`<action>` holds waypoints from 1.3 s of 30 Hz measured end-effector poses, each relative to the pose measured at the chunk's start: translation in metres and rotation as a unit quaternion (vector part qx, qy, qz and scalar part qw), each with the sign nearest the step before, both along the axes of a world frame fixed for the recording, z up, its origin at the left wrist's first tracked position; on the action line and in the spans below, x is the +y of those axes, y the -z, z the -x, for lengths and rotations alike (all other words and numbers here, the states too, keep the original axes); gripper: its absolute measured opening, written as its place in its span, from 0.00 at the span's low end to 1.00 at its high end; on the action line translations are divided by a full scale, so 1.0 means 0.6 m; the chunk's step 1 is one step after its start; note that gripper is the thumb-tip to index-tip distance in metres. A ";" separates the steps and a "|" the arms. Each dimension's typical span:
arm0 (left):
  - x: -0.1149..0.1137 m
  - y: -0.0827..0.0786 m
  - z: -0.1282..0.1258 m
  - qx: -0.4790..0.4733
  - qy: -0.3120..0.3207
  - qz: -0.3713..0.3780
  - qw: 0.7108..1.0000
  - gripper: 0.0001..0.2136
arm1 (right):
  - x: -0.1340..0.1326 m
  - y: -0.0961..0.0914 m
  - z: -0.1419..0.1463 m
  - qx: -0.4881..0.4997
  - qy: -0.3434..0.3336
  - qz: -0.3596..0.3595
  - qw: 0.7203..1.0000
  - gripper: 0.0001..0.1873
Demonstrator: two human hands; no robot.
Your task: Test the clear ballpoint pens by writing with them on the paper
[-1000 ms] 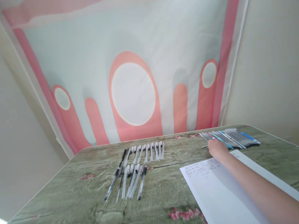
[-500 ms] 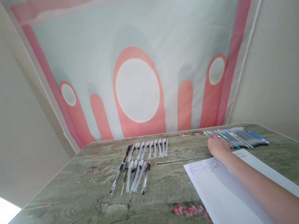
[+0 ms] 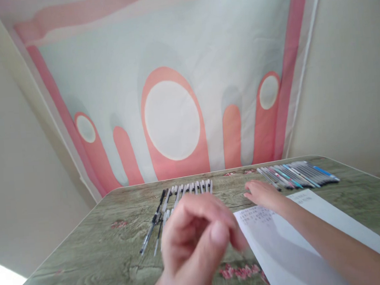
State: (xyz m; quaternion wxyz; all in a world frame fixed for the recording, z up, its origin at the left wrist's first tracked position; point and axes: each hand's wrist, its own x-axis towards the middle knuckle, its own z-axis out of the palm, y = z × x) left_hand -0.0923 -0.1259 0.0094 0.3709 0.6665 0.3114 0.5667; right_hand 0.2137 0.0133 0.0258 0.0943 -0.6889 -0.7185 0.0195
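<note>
My left hand (image 3: 194,236) is raised close to the camera, blurred, with its fingers curled towards the thumb and nothing visible in them. It hides part of the near group of clear black-tipped pens (image 3: 157,226) on the green wood-grain table (image 3: 87,260). My right hand (image 3: 261,193) lies low on the table with its fingers stretched to the left, at the top edge of a white written sheet (image 3: 283,245). It sits just left of a row of coloured pens (image 3: 298,175), apart from them. I see no pen in it.
A second row of clear pens (image 3: 193,188) lies along the table's far edge. Behind the table hangs a pale cloth (image 3: 171,117) with pink shapes between beige walls. The table's right corner (image 3: 360,177) is near the coloured pens.
My left hand has come up into view in front of the camera. My right hand has slid left, off the coloured pens, to the top of the sheet.
</note>
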 end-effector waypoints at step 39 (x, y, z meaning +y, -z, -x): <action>0.308 0.004 -0.192 0.612 -0.241 0.093 0.748 0.13 | 0.073 0.100 0.083 0.174 -0.124 -0.111 0.971 0.11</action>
